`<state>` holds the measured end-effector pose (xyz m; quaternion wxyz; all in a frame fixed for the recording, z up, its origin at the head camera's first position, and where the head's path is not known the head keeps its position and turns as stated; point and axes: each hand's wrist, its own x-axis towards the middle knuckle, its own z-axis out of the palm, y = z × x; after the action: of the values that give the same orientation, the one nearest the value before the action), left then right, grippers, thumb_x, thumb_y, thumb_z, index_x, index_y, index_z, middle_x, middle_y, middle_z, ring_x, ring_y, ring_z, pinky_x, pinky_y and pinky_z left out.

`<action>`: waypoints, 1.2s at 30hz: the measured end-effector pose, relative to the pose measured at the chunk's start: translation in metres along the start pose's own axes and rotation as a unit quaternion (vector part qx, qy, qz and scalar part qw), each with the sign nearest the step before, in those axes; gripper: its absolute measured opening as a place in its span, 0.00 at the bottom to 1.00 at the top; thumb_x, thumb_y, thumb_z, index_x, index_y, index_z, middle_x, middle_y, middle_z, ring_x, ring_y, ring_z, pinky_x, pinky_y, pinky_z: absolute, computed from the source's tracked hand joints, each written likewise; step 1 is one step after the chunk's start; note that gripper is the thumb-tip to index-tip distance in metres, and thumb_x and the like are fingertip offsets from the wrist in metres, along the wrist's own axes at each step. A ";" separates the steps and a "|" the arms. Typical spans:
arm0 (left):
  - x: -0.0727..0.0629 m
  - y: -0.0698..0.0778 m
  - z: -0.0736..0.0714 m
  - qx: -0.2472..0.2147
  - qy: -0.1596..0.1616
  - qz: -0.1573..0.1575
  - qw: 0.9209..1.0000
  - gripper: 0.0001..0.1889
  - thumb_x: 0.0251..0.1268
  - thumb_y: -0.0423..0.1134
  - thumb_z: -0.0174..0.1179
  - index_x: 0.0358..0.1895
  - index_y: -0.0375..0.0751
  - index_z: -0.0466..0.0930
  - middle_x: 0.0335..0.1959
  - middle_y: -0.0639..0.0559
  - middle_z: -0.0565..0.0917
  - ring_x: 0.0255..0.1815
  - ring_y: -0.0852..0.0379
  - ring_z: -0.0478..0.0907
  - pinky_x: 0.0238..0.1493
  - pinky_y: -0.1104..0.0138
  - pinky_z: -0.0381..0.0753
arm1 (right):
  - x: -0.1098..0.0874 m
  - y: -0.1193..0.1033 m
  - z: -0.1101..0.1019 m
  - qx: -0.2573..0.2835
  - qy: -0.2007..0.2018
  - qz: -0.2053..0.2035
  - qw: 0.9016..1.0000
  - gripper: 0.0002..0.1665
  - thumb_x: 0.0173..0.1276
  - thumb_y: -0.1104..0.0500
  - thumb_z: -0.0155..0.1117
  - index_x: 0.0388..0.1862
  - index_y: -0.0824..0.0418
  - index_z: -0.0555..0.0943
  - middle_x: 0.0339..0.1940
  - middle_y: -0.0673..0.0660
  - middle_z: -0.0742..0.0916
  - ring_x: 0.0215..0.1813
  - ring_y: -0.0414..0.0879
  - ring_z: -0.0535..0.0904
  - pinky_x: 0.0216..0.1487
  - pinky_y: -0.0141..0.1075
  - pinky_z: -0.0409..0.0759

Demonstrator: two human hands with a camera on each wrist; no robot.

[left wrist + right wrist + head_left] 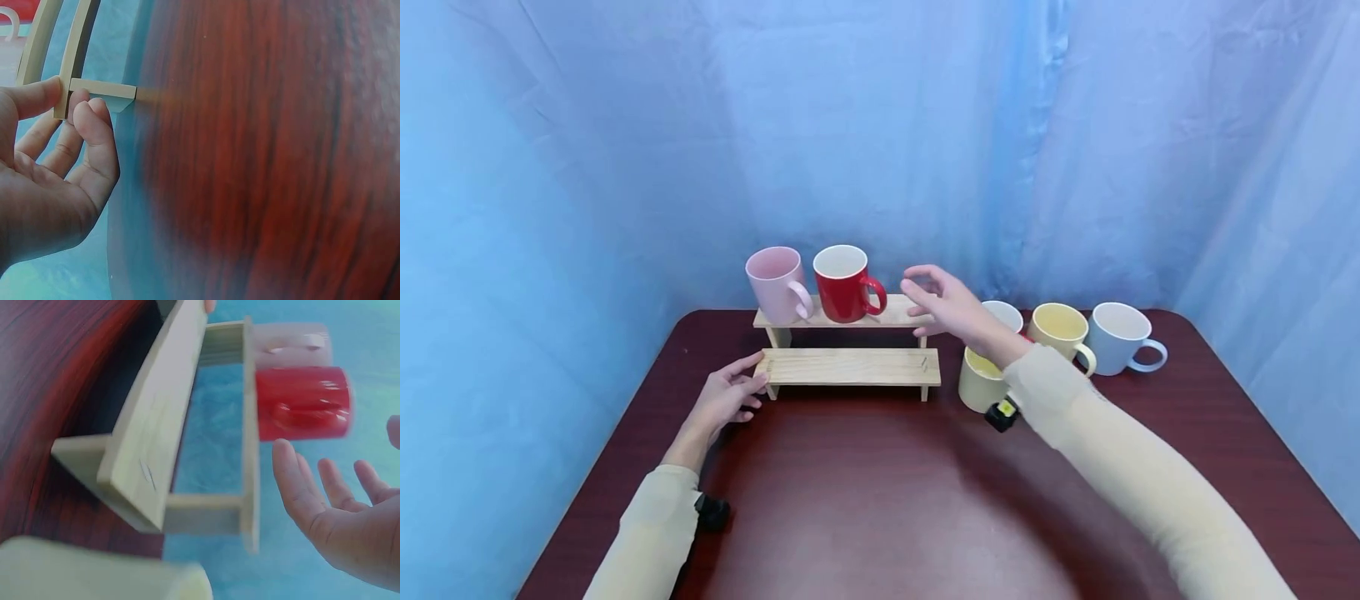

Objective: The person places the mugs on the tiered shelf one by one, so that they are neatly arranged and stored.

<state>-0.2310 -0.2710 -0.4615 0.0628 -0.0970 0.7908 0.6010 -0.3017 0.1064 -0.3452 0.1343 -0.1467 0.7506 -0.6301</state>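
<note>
A two-tier wooden rack (pixel 846 367) stands toward the back of the table. My left hand (pixel 724 400) pinches the left end of its lower board, thumb on one face and fingers on the other, as the left wrist view shows. On the upper board sit a pink mug (pixel 772 292) and, to its right, a red mug (pixel 841 296), both upright with handles to the right. Just right of the red handle, my right hand (pixel 958 312) hovers over the board's right end with spread, slightly bent fingers and nothing held.
Right of the rack stand a pale yellow mug (pixel 976 390), another yellow mug (pixel 1054 333), a light blue mug (pixel 1116 346) and a white-lined mug (pixel 1002 314) partly hidden by my right arm. Blue curtains (pixel 880 150) hang behind the dark red table (pixel 850 500).
</note>
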 end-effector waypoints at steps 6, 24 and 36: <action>-0.002 0.000 -0.003 0.005 0.007 -0.004 1.000 0.31 0.73 0.46 0.64 0.77 0.54 0.68 0.41 0.43 0.84 0.28 0.55 0.79 0.25 0.67 0.81 | -0.048 -0.008 -0.044 -0.029 -0.001 -0.040 0.999 0.34 0.79 0.43 0.57 0.76 0.57 0.65 0.70 0.63 0.75 0.64 0.60 0.77 0.51 0.49 0.85; -0.004 -0.001 -0.003 0.005 0.003 -0.011 1.000 0.32 0.72 0.47 0.64 0.77 0.53 0.67 0.41 0.46 0.84 0.29 0.55 0.80 0.27 0.66 0.82 | -0.137 0.096 -0.106 -0.063 0.028 0.028 0.997 0.36 0.82 0.48 0.52 0.78 0.67 0.57 0.71 0.73 0.69 0.61 0.56 0.78 0.48 0.50 0.85; -0.001 -0.002 0.001 -0.007 0.004 -0.002 1.000 0.31 0.72 0.47 0.64 0.77 0.54 0.68 0.41 0.45 0.84 0.29 0.55 0.80 0.26 0.67 0.81 | -0.130 0.130 -0.114 -0.041 -0.018 0.103 0.994 0.30 0.83 0.44 0.49 0.63 0.71 0.71 0.53 0.70 0.83 0.51 0.61 0.85 0.47 0.49 0.86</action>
<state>-0.2295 -0.2702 -0.4639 0.0606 -0.1017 0.7868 0.6057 -0.2327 0.2819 -0.4520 0.2055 -0.0853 0.7846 -0.5786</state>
